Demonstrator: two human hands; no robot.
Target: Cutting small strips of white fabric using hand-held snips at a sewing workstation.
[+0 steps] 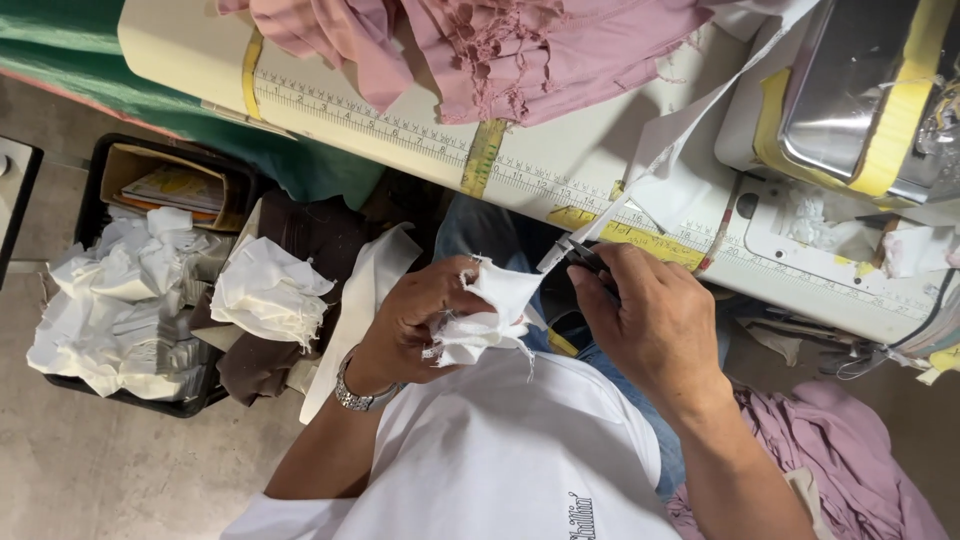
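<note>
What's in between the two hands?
In the head view, a small white fabric piece sits between them. The left hand grips it, and the right hand holds small dark snips beside its upper edge.

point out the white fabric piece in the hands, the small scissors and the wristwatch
white fabric piece (495,305), head view, on its bunched middle by the left hand's fingers
small scissors (585,256), head view, on the dark blades above the right hand
wristwatch (352,392), head view, on the metal band at the left wrist
</note>
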